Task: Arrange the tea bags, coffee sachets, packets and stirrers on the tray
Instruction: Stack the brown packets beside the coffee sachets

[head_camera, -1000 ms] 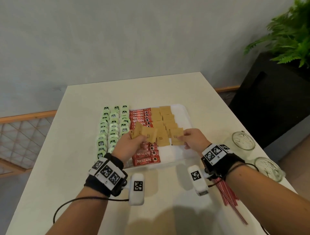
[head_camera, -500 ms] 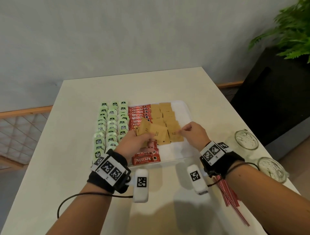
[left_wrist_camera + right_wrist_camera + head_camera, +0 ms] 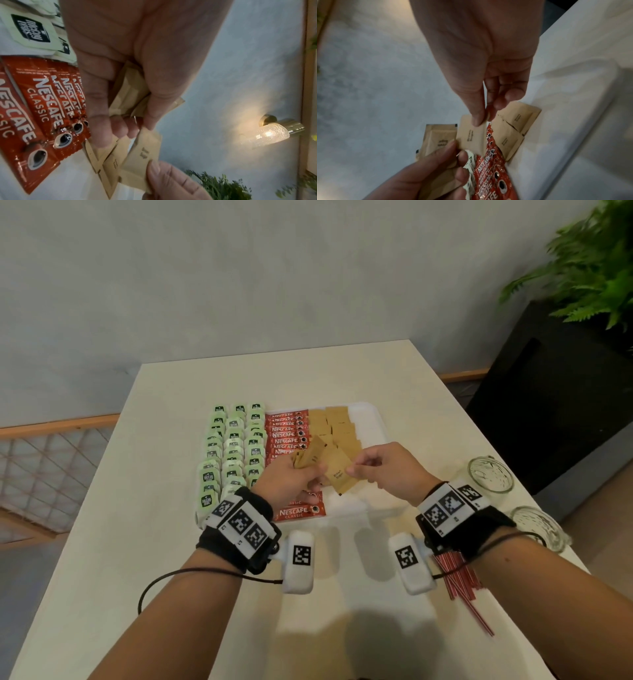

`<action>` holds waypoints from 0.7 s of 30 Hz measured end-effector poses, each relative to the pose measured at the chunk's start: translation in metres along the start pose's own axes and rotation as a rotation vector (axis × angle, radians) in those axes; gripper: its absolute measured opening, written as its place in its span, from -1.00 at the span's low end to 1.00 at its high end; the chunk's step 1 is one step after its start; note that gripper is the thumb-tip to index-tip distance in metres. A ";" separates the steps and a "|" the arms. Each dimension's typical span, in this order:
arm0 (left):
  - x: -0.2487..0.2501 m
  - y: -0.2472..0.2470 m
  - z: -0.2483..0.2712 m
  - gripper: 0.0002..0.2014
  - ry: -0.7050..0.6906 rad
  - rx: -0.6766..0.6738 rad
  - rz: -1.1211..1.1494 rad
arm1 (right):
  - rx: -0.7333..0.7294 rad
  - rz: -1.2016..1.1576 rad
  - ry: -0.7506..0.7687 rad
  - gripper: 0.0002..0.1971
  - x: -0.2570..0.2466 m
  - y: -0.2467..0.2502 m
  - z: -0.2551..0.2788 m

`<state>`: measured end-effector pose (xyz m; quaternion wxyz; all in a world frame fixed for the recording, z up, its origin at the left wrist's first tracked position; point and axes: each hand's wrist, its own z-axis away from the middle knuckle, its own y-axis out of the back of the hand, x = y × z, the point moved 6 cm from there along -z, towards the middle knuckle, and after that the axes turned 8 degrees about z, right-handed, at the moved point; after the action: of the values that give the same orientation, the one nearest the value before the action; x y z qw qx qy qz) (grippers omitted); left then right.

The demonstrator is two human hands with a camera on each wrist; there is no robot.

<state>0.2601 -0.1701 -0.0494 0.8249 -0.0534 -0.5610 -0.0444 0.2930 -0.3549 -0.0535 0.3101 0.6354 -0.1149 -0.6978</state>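
A white tray holds rows of green tea bags, red Nescafe coffee sachets and brown sugar packets. Above the tray's near part, my left hand grips a small stack of brown packets, also seen in the left wrist view. My right hand pinches the corner of one brown packet between thumb and fingers; the left hand still touches that packet's other end. Red stirrers lie on the table under my right wrist.
Two small glass dishes stand at the table's right edge. A black planter with a fern is beyond the table at right. The white table runs to a grey wall; a wooden rail is at left.
My right hand left the packets laid on the tray and came to the left hand's stack, where it now pinches one packet. Both hands rose slightly toward me.
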 end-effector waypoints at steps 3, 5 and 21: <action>-0.003 0.014 0.002 -0.88 0.029 0.068 0.102 | 0.033 -0.044 -0.124 -0.85 0.019 -0.003 0.000; -0.009 0.024 0.004 -0.82 0.047 0.089 0.171 | 0.037 -0.070 -0.228 -0.82 0.034 -0.009 0.001; -0.027 0.023 0.010 -0.69 0.191 -0.042 0.744 | 0.164 0.107 -0.305 -0.76 0.044 -0.039 -0.013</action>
<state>0.2436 -0.1454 -0.0716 0.8319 -0.2660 -0.4228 0.2418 0.2944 -0.3472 -0.1135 0.2728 0.5382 -0.2507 -0.7570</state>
